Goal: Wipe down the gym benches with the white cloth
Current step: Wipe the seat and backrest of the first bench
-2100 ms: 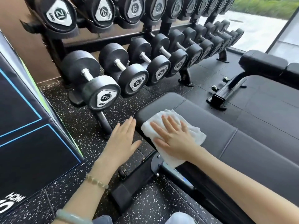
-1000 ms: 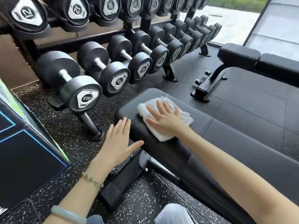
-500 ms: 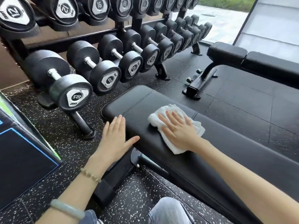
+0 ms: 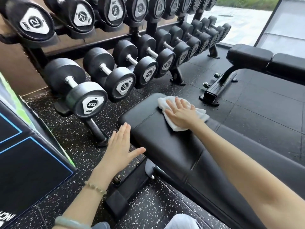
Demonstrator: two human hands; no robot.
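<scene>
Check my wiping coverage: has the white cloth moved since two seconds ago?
Yes. The white cloth went from the near edge of the bench pad to its far edge, under the right hand.

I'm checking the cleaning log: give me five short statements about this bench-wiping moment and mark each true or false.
1. The right hand lies flat on the white cloth. True.
2. The cloth lies on the floor. False: it lies on the near bench, at its far end.
3. The left hand holds a dumbbell. False: it is open beside the near bench and holds nothing.
4. A second bench stands beyond the near one. True.
5. Dumbbells rest on a rack next to the near bench. True.
</scene>
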